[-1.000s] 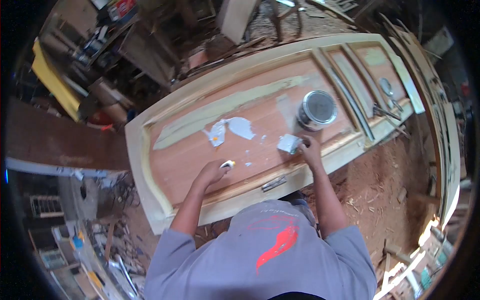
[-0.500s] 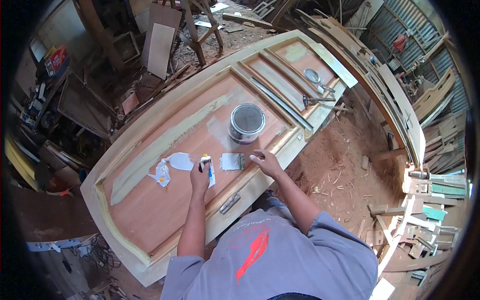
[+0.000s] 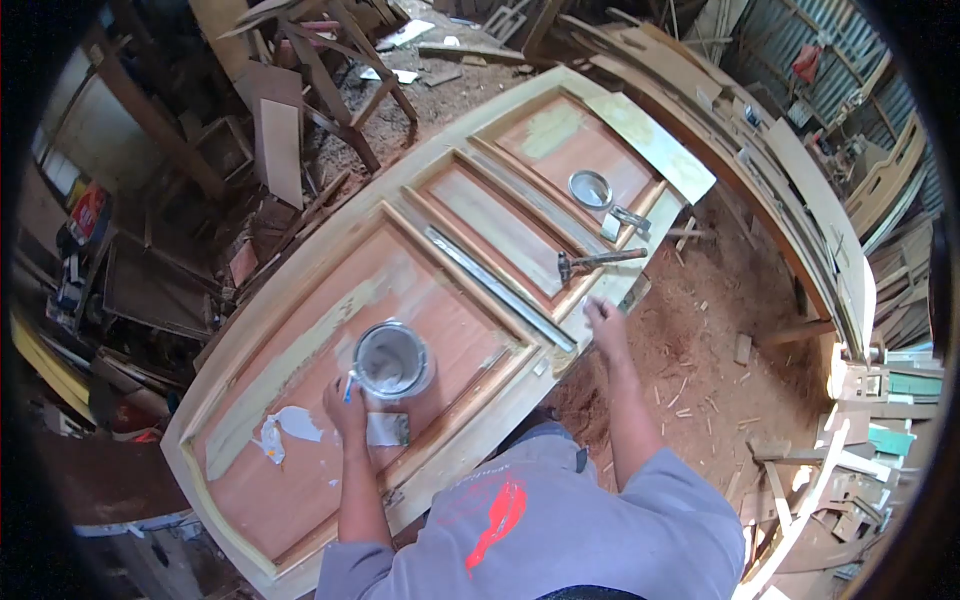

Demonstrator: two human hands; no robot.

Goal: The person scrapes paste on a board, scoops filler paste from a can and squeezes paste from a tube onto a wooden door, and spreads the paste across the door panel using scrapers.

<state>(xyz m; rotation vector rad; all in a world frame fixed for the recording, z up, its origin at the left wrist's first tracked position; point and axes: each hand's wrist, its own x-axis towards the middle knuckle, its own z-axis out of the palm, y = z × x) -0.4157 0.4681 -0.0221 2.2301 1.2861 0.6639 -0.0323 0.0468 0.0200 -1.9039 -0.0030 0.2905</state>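
Observation:
A panelled wooden door (image 3: 300, 490) lies flat in front of me. On it stands an open can (image 3: 428, 378) with greyish paste inside. My left hand (image 3: 345, 408) is closed around a small white-and-blue tube (image 3: 348, 388), close beside the can; most of the tube is hidden. Near that hand lies a flat rectangular piece (image 3: 386, 429) smeared white with a dark edge. A white smear (image 3: 300, 423) and a crumpled white packet (image 3: 270, 440) are to the left. My right hand (image 3: 606, 325) hovers at the door's near edge, fingers apart and holding nothing visible, below a hammer (image 3: 600, 262).
A metal strip (image 3: 500, 290) lies across the door. A round lid (image 3: 590, 190) and a metal clamp-like tool (image 3: 630, 220) are near its far end. Stacked boards (image 3: 790, 220) run along the right. A wooden trestle (image 3: 345, 100) stands behind, and scraps litter the dirt floor.
My view has shifted rightward. My right hand has moved away from the flat piece towards the hammer. My left hand has moved up beside the can, still around the tube.

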